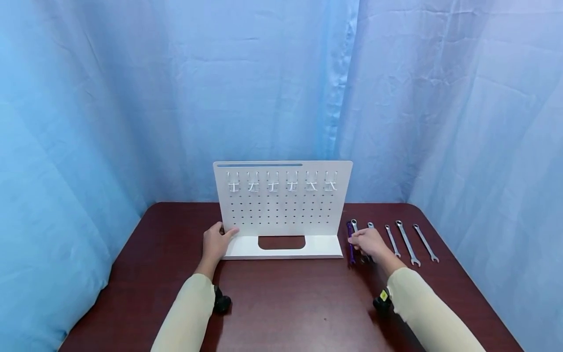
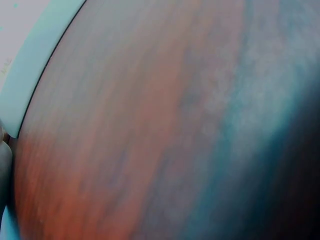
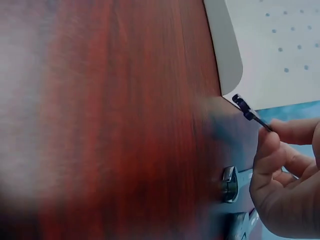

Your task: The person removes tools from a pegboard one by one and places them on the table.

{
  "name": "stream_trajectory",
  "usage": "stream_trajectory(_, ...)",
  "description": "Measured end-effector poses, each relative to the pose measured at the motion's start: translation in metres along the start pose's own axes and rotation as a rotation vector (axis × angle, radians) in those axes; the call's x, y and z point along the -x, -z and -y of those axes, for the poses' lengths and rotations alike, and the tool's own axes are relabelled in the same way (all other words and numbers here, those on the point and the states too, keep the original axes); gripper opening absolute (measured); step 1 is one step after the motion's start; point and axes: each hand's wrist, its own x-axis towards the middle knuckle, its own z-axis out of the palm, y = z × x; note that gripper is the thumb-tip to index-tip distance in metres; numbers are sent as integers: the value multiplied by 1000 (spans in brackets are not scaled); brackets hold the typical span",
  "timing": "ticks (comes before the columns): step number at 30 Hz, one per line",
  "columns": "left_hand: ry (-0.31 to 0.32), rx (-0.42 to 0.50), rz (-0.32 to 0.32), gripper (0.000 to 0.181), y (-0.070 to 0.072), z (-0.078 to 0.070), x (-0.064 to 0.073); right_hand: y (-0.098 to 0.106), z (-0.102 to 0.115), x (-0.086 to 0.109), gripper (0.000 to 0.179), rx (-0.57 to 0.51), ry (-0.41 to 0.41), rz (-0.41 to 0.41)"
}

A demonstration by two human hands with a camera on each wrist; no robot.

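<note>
A white pegboard stand (image 1: 281, 210) stands upright on the table, with several wire hooks (image 1: 292, 182) in a row near its top. At its lower left edge my left hand (image 1: 214, 243) grips the board, thumb on the front face; the left wrist view catches only a sliver of fingers (image 2: 5, 167). My right hand (image 1: 369, 242) pinches a purple combination wrench (image 1: 350, 247) between thumb and fingers, just right of the stand. In the right wrist view the dark open end of that wrench (image 3: 243, 107) sticks out past the fingertips. Two silver wrenches lie partly hidden behind this hand.
Farther right on the dark red table (image 1: 281, 303) lie a short silver wrench (image 1: 393, 240), a longer one (image 1: 407, 243) and another (image 1: 425, 243). Blue curtains (image 1: 246, 98) hang behind and at both sides. The stand's base (image 1: 323, 247) has a cut-out in its middle.
</note>
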Motion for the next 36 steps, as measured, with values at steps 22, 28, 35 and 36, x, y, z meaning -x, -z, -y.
stream_trajectory(22,8,4,0,34,-3,4,16,-24,12,-21,39,468,27,-87)
stream_trajectory(28,17,-30,2,33,4,10,18,-34,10,-19,42,456,21,-80)
stream_trajectory(35,-25,17,5,29,10,3,6,-29,26,-14,23,391,41,-191)
stream_trajectory(36,-29,27,4,29,11,1,3,-27,29,-13,24,385,48,-210)
